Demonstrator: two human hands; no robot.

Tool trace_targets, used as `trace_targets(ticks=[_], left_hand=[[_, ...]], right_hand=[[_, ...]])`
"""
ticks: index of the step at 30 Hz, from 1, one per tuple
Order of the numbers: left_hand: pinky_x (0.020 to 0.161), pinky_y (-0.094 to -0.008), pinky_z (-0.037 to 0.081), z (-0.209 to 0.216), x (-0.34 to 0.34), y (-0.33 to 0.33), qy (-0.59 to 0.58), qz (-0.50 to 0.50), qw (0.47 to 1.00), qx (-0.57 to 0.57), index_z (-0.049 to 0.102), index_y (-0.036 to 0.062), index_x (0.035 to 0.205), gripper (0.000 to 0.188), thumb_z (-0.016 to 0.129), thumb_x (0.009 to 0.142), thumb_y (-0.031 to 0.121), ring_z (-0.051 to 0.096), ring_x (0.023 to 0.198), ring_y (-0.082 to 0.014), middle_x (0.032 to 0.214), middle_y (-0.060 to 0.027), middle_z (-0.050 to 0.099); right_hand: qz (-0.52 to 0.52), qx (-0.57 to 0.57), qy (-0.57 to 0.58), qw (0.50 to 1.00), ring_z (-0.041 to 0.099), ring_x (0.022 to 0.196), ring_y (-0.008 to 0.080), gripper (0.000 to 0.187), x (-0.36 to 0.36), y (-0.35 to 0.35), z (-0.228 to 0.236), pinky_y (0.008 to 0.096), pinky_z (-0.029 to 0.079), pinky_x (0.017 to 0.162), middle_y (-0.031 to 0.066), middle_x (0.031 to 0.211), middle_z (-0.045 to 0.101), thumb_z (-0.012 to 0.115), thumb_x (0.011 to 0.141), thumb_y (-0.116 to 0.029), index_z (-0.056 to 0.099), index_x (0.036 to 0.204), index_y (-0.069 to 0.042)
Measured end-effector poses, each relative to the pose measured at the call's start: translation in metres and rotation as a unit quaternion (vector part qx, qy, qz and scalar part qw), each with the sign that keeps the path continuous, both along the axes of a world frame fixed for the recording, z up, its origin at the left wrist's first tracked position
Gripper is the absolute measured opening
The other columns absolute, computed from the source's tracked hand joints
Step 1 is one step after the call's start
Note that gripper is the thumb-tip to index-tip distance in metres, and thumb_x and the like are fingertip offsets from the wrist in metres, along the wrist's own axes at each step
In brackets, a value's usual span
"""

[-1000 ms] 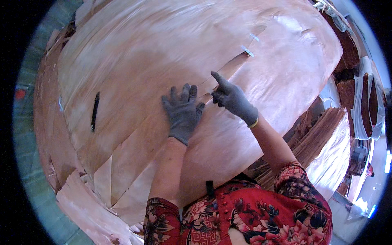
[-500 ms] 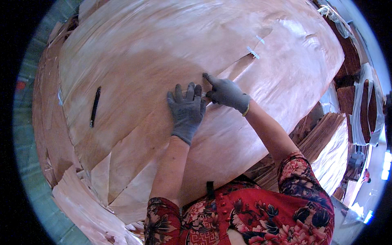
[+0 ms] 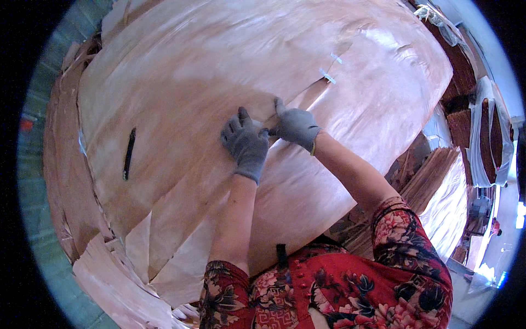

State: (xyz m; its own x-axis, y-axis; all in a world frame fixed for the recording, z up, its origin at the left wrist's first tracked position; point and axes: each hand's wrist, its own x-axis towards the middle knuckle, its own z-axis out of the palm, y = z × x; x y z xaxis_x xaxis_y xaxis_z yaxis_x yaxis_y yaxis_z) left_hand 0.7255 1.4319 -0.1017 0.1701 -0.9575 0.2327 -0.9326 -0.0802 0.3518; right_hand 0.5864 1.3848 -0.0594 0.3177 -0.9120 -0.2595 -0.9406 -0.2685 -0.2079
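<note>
A large sheet of pinkish-tan wood veneer (image 3: 181, 109) lies under both hands, which wear grey gloves. A narrow split (image 3: 310, 94) runs down through it from short tape strips (image 3: 327, 75) to my hands. My left hand (image 3: 244, 143) rests on the veneer left of the split, index finger extended, the other fingers partly bent. My right hand (image 3: 297, 128) is just right of it, index finger stretched away and thumb reaching toward my left hand. A small pale patch shows between the hands; I cannot tell what it is. At the left, a black cutter knife (image 3: 129, 153) lies on the veneer.
Torn veneer pieces (image 3: 118, 279) stick out at the lower left. A stack of veneer (image 3: 433, 181) stands to the right, with wrapped dark bundles (image 3: 485, 134) farther right. A green floor (image 3: 41, 219) borders the left side.
My left hand's fingers, spread flat before, are now more bent. My right hand has shifted slightly left. The taped end of the split appears a little lower and farther left.
</note>
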Motion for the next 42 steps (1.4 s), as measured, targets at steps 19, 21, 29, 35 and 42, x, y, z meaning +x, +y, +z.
trace_targets(ticks=[19,21,29,35,42], left_hand=[[0.092,-0.0533,0.032,-0.004,-0.003,0.006,-0.065,-0.058,0.996,-0.015,0.057,0.0169,0.124,0.065,0.065,0.071,0.054,0.042,0.111,-0.0361,0.117,-0.0165,0.048],[0.091,-0.0535,0.031,-0.008,-0.003,0.005,-0.088,-0.067,0.993,-0.048,0.059,0.0205,0.122,0.056,0.063,0.075,0.051,0.041,0.11,-0.0361,0.117,-0.0165,0.047],[0.106,-0.0594,0.014,0.006,-0.039,-0.002,-0.06,-0.108,0.991,-0.054,0.033,0.0012,0.139,0.078,0.058,0.08,0.046,0.019,0.134,-0.045,0.14,-0.0225,0.032],[0.11,-0.054,0.014,-0.014,-0.061,-0.036,-0.035,-0.185,0.982,-0.014,0.039,0.0001,0.135,0.07,0.059,0.08,0.038,0.027,0.135,-0.0353,0.141,-0.0192,0.036],[0.108,-0.0526,0.018,-0.011,-0.059,-0.035,-0.036,-0.178,0.983,-0.038,0.04,-0.0009,0.134,0.068,0.058,0.081,0.037,0.035,0.13,-0.0367,0.14,-0.02,0.039]], right_hand=[[-0.148,0.115,-0.561,0.806,0.057,0.054,0.0167,0.067,-0.082,-0.01,0.01,0.027,0.047,0.052,0.011,0.071,0.063,0.055,0.085,-0.005,0.023,0.144,-0.006],[-0.146,0.074,-0.67,0.724,0.056,0.054,0.0138,0.066,-0.097,-0.038,0.012,0.0233,0.045,0.05,0.0101,0.075,0.062,0.053,0.085,-0.001,0.023,0.143,-0.003],[-0.282,0.105,-0.689,0.659,0.057,0.058,0.0135,0.063,-0.106,-0.049,-0.043,0.0252,0.045,0.05,0.0084,0.078,0.061,0.054,0.087,-0.003,0.027,0.143,-0.008],[-0.286,0.105,-0.746,0.592,0.056,0.059,0.0119,0.055,-0.137,-0.056,-0.024,0.0228,0.045,0.052,0.0094,0.08,0.062,0.047,0.087,0.002,0.034,0.14,-0.005],[-0.095,0.133,-0.564,0.809,0.053,0.059,0.0076,0.073,-0.127,-0.05,0.029,0.0204,0.043,0.052,0.0045,0.072,0.058,0.05,0.077,0.005,0.027,0.145,-0.01]])
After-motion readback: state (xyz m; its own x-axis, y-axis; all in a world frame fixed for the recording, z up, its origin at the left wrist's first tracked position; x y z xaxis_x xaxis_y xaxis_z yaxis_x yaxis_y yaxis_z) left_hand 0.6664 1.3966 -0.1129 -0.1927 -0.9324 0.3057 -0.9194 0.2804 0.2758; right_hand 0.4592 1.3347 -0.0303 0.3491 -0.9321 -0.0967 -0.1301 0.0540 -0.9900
